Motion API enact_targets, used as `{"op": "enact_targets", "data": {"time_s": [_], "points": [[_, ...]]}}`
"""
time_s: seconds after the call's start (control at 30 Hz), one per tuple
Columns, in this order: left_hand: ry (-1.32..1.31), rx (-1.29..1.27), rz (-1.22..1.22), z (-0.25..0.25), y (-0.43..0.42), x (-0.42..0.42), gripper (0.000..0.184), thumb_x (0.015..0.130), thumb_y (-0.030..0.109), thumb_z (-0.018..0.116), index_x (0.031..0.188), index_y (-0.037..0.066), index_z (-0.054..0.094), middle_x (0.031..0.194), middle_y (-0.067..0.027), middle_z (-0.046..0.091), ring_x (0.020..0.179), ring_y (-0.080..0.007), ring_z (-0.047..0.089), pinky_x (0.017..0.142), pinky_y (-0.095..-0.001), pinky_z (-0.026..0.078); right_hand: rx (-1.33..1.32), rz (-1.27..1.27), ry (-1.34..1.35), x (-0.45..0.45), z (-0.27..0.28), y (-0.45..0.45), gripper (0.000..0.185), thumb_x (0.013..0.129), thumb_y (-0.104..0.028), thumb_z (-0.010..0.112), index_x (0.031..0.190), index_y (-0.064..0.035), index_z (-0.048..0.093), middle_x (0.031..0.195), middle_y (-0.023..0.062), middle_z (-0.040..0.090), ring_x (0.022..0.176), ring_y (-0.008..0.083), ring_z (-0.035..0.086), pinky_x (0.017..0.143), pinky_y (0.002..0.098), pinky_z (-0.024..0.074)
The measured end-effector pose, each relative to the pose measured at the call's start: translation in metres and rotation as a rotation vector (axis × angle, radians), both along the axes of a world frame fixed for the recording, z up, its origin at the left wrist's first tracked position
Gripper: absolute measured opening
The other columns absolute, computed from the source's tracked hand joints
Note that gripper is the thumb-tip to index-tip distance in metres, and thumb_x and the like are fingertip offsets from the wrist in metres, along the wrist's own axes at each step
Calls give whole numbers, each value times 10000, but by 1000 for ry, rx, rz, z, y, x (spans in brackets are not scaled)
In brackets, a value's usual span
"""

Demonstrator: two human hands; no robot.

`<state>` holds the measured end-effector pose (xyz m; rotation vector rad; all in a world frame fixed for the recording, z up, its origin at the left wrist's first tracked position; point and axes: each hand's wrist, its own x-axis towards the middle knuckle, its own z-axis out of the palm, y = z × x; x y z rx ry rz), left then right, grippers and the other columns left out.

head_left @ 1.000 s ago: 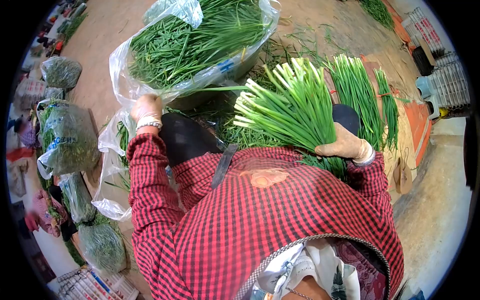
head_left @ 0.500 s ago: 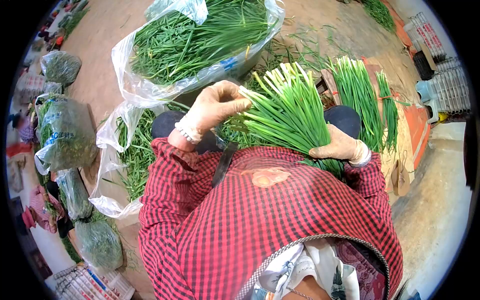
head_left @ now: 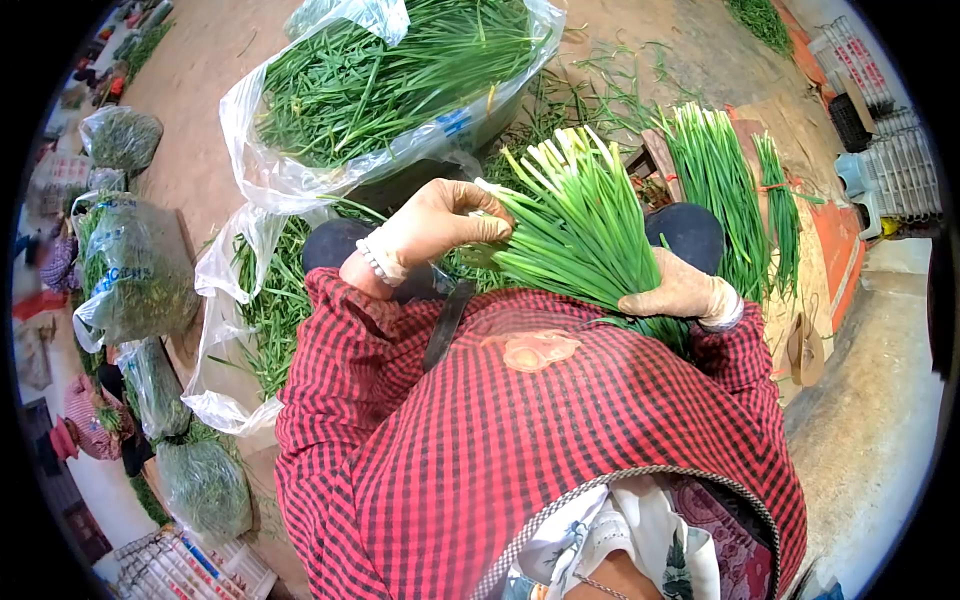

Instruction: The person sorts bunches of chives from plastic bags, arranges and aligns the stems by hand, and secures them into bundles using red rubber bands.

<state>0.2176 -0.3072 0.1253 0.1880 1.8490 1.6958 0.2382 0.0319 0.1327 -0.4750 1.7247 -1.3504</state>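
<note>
My right hand [head_left: 681, 292], in a pale glove, is wrapped round the leafy end of a bunch of green stalks [head_left: 585, 225]. The bunch's white cut ends fan out toward the upper left. At the left edge of the bunch is my left hand [head_left: 440, 225], gloved too, with thumb and fingers pinched at the stalk ends. Whether a single stalk is between those fingers is too small to tell. Beyond my left hand stands an open plastic bag [head_left: 240, 125] full of loose green stalks [head_left: 390, 85].
Tied bunches [head_left: 715, 190] lie on a board to the right, near slippers [head_left: 804, 350] and plastic crates [head_left: 893, 175]. Filled bags [head_left: 140, 270] line the left, where another person [head_left: 95, 418] is seen. Loose greens [head_left: 275, 300] lie on plastic at the left.
My left hand has moved from the bag's edge rightward to the bunch, and its fingers now pinch at the stalk ends. My right hand keeps its hold with little movement.
</note>
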Motion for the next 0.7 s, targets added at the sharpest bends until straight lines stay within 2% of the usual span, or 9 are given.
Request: {"op": "enact_targets", "data": {"time_s": [0.1, 0.23, 0.33, 0.4, 0.47, 0.53, 0.6, 0.67, 0.7], "points": [[-123, 23, -54, 2, -4, -4, 205, 848, 155, 732, 979, 5, 687, 937, -45, 696, 800, -100, 634, 745, -260, 520, 2, 34, -10, 0, 4, 0, 515, 799, -133, 692, 1268, 8, 532, 1143, 86, 645, 1041, 155, 571, 934, 322, 447], [-43, 1, -34, 9, -3, 5, 174, 868, 174, 715, 911, 8, 683, 921, -35, 689, 802, -95, 627, 728, -261, 522, 76, 83, 27, 0, 10, 1, 509, 798, -126, 687, 1263, 9, 531, 1147, 86, 644, 1038, 154, 573, 932, 322, 449], [725, -496, -68, 10, -6, 3, 123, 838, 133, 708, 885, 26, 669, 816, -60, 646, 771, -182, 633, 715, -303, 517, 72, 59, 11, 0, 13, 2, 525, 795, -144, 695, 1267, 8, 526, 1148, 90, 643, 1036, 157, 575, 932, 324, 451], [843, -649, -8, 7, -21, -1, 104, 829, 129, 672, 864, 31, 668, 842, -114, 638, 785, -273, 635, 737, -355, 511, 71, -6, 5, 2, 16, 4, 545, 793, -160, 705, 1276, 7, 518, 1160, 95, 636, 1048, 156, 568, 938, 325, 447], [775, -1020, -35, -12, -43, -7, 141, 852, 214, 615, 872, 103, 699, 927, -102, 679, 896, -286, 655, 771, -374, 523, 108, 26, 51, 2, 13, 18, 557, 795, -167, 711, 1283, 12, 511, 1178, 87, 621, 1059, 158, 553, 943, 321, 439], [325, -1489, -270, -30, -49, -16, 163, 848, 184, 592, 935, 131, 720, 1005, -104, 687, 975, -283, 653, 819, -377, 526, 42, -92, 49, 5, 20, 24, 556, 798, -167, 712, 1283, 16, 512, 1187, 80, 607, 1053, 159, 541, 936, 321, 437], [261, -1599, -438, -59, -66, -12, 222, 837, 161, 578, 999, 136, 727, 1065, -115, 685, 1046, -277, 641, 864, -383, 520, -5, -117, 5, 5, 18, 31, 551, 799, -169, 715, 1279, 14, 514, 1174, 74, 599, 1034, 155, 535, 917, 320, 440], [214, -1562, -392, -62, -61, -14, 265, 855, 237, 608, 1066, 110, 705, 1127, -143, 662, 1095, -268, 619, 903, -383, 505, -30, -197, 31, 9, 21, 31, 539, 799, -169, 719, 1269, 10, 523, 1144, 70, 605, 1018, 145, 533, 894, 318, 447], [439, -1279, -100, -58, -56, -12, 314, 861, 292, 624, 1100, 98, 688, 1158, -142, 650, 1114, -254, 611, 923, -367, 491, -42, -178, 64, 9, 21, 30, 528, 802, -167, 717, 1261, 10, 527, 1117, 59, 613, 1000, 139, 535, 877, 313, 452]]}}
